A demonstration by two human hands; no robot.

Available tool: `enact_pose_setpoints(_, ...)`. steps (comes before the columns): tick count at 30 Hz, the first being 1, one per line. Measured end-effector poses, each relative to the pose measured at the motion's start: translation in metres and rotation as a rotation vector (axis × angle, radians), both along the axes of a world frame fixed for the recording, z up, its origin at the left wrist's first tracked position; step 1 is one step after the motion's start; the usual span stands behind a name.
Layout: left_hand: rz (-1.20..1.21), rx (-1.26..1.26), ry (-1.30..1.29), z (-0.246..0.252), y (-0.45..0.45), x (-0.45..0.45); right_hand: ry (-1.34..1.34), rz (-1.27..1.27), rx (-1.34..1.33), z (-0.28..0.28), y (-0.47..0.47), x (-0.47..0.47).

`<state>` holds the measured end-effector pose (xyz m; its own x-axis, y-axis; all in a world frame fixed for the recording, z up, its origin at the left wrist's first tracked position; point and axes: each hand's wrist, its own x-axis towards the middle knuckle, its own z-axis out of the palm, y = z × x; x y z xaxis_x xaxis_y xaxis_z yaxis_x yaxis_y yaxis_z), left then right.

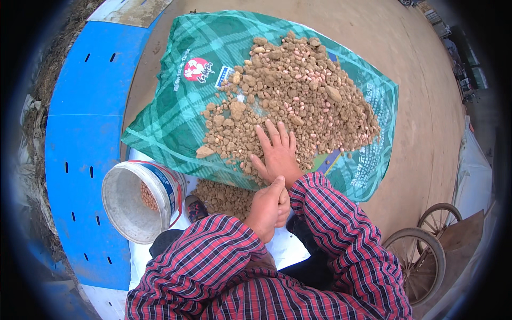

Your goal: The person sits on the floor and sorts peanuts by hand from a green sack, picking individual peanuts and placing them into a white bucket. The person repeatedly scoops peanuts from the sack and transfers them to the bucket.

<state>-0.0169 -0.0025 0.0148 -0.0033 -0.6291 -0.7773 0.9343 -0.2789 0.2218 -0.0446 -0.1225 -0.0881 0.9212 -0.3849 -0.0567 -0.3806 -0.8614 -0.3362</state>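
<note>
My right hand (277, 154) lies palm down with fingers spread on a heap of dry soil clods (264, 94). Pink peanut kernels (308, 74) are mixed through the heap, densest toward its far and right parts. Under it is a green plaid woven plastic sack (160, 124) bearing printed writing. Nearer my body, my left hand (269, 210) is curled into a fist beside the right wrist; the inside of the fist is hidden. Left of the sack, a white plastic bucket (126, 204) with a red handle tilts toward me, and peanut kernels (149, 197) show inside it.
More soil clods (224, 196) lie below the sack's near edge, close to a shoe (196, 209). A blue slotted panel (88, 140) runs along the left. Spoked wheels (416, 264) and a board (460, 236) stand at the lower right. Bare brown ground (420, 120) extends on the right.
</note>
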Motion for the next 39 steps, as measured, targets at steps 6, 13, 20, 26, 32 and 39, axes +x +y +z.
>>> enact_pose_setpoints(6,0.018,0.008,-0.009,0.000,-0.001,0.000,0.079,0.171,0.047,-0.003,0.014,-0.024)
enact_pose_setpoints(13,0.008,-0.008,-0.024,-0.003,0.001,0.001,0.094,0.363,0.188,0.015,0.020,-0.055)
enact_pose_setpoints(20,0.039,-0.031,-0.028,-0.002,0.001,0.004,-0.045,0.300,0.181,0.037,-0.001,-0.060)
enact_pose_setpoints(26,0.113,-0.150,-0.122,0.011,-0.002,0.015,-0.316,0.196,0.290,0.030,-0.003,0.002)
enact_pose_setpoints(32,0.192,-0.322,-0.102,0.020,0.001,0.036,-0.349,0.083,0.233,-0.007,0.037,0.062)
enact_pose_setpoints(39,0.181,-0.298,-0.094,0.021,0.000,0.040,-0.246,0.020,0.261,0.001,0.053,0.047)
